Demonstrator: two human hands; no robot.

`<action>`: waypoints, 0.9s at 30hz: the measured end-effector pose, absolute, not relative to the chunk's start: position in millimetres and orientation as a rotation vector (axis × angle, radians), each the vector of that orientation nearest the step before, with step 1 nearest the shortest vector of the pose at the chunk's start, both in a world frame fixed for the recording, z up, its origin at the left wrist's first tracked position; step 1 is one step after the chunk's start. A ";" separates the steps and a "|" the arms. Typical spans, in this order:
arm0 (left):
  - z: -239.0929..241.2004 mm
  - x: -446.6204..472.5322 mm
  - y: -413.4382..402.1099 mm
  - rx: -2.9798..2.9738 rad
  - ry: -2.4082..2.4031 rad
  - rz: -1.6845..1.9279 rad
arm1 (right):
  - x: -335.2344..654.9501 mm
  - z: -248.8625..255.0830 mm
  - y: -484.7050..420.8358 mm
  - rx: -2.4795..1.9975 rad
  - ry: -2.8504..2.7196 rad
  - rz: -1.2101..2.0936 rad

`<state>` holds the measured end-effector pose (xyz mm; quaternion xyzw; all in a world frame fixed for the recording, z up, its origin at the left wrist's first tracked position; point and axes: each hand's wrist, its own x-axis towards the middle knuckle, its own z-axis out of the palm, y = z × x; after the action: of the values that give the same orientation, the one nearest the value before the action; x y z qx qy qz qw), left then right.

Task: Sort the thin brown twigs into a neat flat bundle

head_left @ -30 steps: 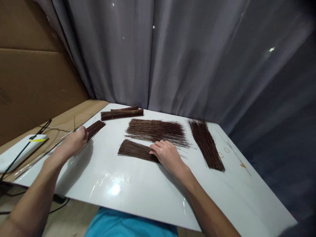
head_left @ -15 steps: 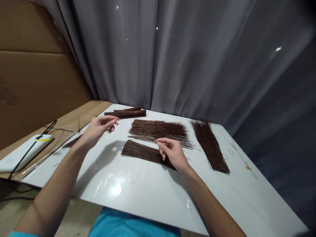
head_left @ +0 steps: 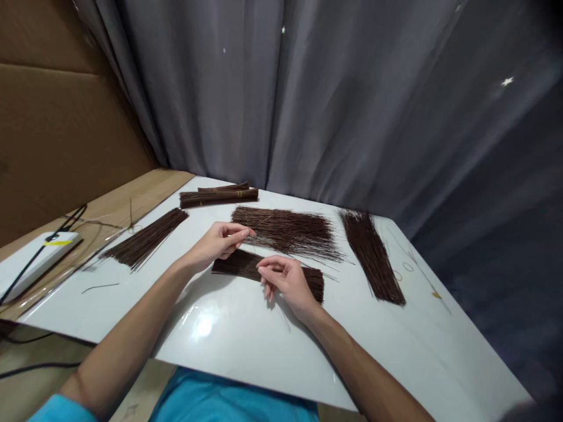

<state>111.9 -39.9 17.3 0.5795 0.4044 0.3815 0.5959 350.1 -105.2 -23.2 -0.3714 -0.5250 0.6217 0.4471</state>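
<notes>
My left hand (head_left: 222, 241) is closed in a pinch over the near edge of a wide spread of thin brown sticks (head_left: 288, 231). Beside it, my right hand (head_left: 285, 282) pinches too, above a neat flat pile of brown sticks (head_left: 315, 284). One very thin stick (head_left: 284, 316) shows faintly below my right hand and seems to run up through its fingers toward my left fingertips; most of it is too fine to follow. My hands are close together but apart, and they hide the middle of the near pile.
A fanned bundle of sticks (head_left: 147, 237) lies at left, near one loose stick (head_left: 100, 286). Tied bundles (head_left: 220, 197) lie at the back, another pile (head_left: 372, 258) at right near rubber bands (head_left: 408, 266). A white power strip (head_left: 33, 258) with black cable is at far left. A grey curtain (head_left: 308, 105) hangs behind.
My left hand has moved right, toward my right hand, uncovering the fanned bundle at left. My right hand has shifted slightly left and down. The view has shifted a little.
</notes>
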 end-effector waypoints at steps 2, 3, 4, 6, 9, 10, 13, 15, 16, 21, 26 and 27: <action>17.9 106.0 -41.8 1.319 0.897 0.837 | 347.6 -24.6 -107.1 -0.915 -1.329 1.622; 18.9 102.7 -42.1 1.311 0.875 0.803 | 346.5 -24.5 -107.9 -0.911 -1.343 1.650; 20.2 99.4 -42.2 1.307 0.854 0.764 | 345.5 -23.8 -108.6 -0.908 -1.357 1.663; 23.0 93.0 -42.0 1.310 0.821 0.697 | 344.1 -21.2 -109.7 -0.902 -1.380 1.667; 25.7 86.5 -42.0 1.335 0.816 0.696 | 342.5 -16.8 -110.5 -0.907 -1.403 1.654; 26.1 85.6 -42.4 1.340 0.819 0.706 | 342.0 -16.0 -110.6 -0.912 -1.405 1.636; 26.3 86.5 -44.5 1.358 0.796 0.668 | 340.6 -17.0 -110.5 -0.921 -1.406 1.579; 25.6 88.8 -46.0 1.373 0.762 0.609 | 339.8 -19.4 -110.2 -0.933 -1.391 1.572; 25.1 90.0 -46.6 1.381 0.749 0.578 | 339.3 -20.7 -110.1 -0.944 -1.378 1.577; 20.7 95.2 -47.4 1.408 0.733 0.514 | 334.9 -26.1 -111.4 -0.999 -1.287 1.598; 18.1 99.0 -47.4 1.430 0.726 0.478 | 330.2 -30.5 -113.9 -0.986 -1.264 1.618; 17.9 99.4 -47.4 1.445 0.729 0.473 | 329.9 -31.1 -113.9 -0.988 -1.267 1.604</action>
<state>99.4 -47.4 17.9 0.6399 0.3229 0.2096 0.6651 329.9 -113.9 -31.1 -0.3947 -0.5058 0.6405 0.4221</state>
